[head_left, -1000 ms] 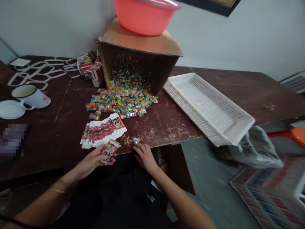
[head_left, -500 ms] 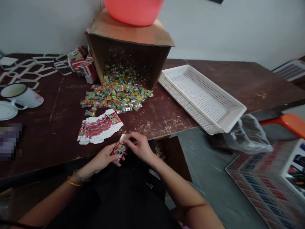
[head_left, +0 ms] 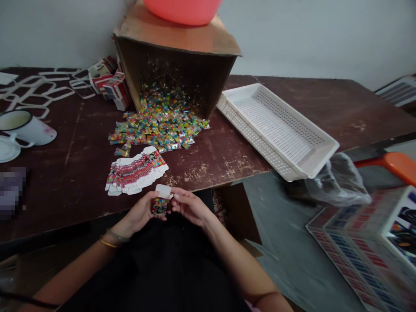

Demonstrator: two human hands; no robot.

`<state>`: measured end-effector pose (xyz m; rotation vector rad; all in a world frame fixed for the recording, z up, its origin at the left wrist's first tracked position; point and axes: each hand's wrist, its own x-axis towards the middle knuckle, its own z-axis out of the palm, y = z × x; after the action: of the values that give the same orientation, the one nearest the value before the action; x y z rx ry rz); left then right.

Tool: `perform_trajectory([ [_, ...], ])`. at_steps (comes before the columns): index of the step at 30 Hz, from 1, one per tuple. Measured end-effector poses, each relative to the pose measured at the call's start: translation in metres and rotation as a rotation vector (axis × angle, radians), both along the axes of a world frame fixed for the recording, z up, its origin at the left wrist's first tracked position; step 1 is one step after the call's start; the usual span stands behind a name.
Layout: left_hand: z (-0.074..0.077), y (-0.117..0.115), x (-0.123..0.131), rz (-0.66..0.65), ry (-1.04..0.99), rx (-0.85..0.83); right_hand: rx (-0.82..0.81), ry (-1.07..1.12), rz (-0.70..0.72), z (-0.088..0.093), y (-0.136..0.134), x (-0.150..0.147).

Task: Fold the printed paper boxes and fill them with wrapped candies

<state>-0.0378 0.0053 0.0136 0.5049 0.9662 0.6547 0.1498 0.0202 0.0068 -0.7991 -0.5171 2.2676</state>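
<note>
Just in front of the table edge, my left hand [head_left: 143,211] grips a small printed candy box [head_left: 160,205], red and multicoloured, with its white top flap standing up. My right hand [head_left: 190,206] pinches the box's right side near a flap; the fingertips are partly hidden. Behind them on the table lies a fanned stack of flat folded boxes [head_left: 136,171] with the same print. Farther back, small clear packets of colourful candy [head_left: 162,130] spill from a cardboard carton [head_left: 178,32] lying on its side.
A white perforated tray [head_left: 282,130] sits at the right, overhanging the table [head_left: 208,156]. An enamel mug [head_left: 34,128] and red-and-white boxes [head_left: 115,89] are at the left. A pink basin [head_left: 183,11] tops the carton. Below right are an open carton [head_left: 238,212] and an orange stool [head_left: 399,167].
The small box has gone from flattened and tilted to opened out and more upright, its white flap now raised. My right hand has shifted slightly down along its side.
</note>
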Motion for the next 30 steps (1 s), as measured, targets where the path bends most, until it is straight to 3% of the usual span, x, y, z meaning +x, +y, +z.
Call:
perform_trajectory([
  [3,0.002,-0.001,-0.003,-0.046,0.008,0.033,0.036,-0.080,0.038,0.000,0.003,-0.001],
  [5,0.003,0.000,-0.004,-0.100,0.118,0.125,0.151,-0.205,0.109,-0.002,0.005,-0.003],
  [7,0.002,0.002,-0.005,-0.130,0.253,0.202,0.413,-0.384,0.149,-0.001,0.008,-0.005],
  [10,-0.002,0.007,-0.004,-0.084,0.308,0.178,0.925,-0.608,0.124,0.006,0.013,-0.005],
  [12,-0.005,0.009,-0.003,-0.035,0.265,0.143,1.068,-0.645,0.086,0.012,0.016,-0.003],
  [18,-0.005,0.004,-0.007,-0.074,0.070,0.214,0.931,-0.652,-0.012,0.014,0.024,0.000],
  [23,-0.007,-0.008,0.001,-0.066,-0.002,0.102,1.069,-0.758,-0.062,0.006,0.006,-0.002],
  [27,-0.002,-0.007,0.016,-0.182,-0.026,0.131,0.947,-0.881,-0.110,0.018,-0.005,0.052],
  [30,0.001,0.005,0.008,-0.157,0.203,0.324,0.886,-1.110,-0.059,0.033,0.000,0.112],
])
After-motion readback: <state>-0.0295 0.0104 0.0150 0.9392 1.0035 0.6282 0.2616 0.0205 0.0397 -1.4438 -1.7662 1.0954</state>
